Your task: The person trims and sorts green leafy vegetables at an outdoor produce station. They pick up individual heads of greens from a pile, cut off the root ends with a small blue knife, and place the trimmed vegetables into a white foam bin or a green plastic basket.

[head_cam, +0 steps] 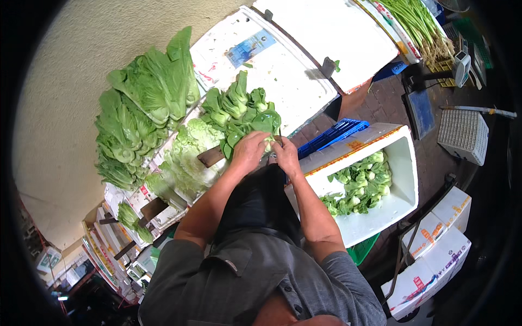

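Note:
My left hand (249, 150) curls around the lower end of a green bok choy (266, 120), its leaves pointing away from me. Close beside it, my right hand (286, 155) has its fingertips at the pale stem base. A thin dark blade-like piece (280, 133) juts up from the right fingers; its handle is hidden. Beyond my hands, several bok choy heads (234, 102) lie on a white foam surface. To my right, a white foam box (397, 179) lies tilted with its mouth towards me and holds more bok choy (363, 185).
Pale lettuce (191, 150) and long leafy greens (155, 87) are piled along the wall (73, 73). Wooden bars (211, 157) stick out near my left arm. A blue crate (332, 136) stands behind the foam box. Farther right are a scale (420, 108) and stacked cartons (428, 261).

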A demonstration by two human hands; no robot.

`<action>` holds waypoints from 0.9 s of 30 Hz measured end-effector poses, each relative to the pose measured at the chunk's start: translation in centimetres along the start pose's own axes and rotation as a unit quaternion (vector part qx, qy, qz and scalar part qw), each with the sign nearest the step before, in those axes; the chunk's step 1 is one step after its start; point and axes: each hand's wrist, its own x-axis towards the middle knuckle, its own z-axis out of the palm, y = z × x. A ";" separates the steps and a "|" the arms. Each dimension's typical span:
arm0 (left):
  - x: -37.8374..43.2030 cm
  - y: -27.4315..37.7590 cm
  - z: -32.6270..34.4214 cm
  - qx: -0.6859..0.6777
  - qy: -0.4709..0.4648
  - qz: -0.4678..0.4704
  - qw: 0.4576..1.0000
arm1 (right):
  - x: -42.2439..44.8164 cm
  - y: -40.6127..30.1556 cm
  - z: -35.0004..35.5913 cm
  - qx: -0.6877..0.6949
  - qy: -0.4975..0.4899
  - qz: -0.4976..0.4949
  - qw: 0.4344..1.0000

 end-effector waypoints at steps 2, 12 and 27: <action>1.2 -0.9 0.8 0.055 -0.044 -0.002 0.997 | 0.3 0.1 -0.2 -0.026 -0.001 0.005 1.000; 1.9 -2.4 1.2 0.062 -0.035 0.046 0.996 | 0.3 5.1 1.2 0.066 0.072 0.107 0.990; 1.1 -1.9 1.6 0.078 -0.018 0.029 0.996 | -2.5 0.5 -1.2 0.210 0.042 0.208 0.954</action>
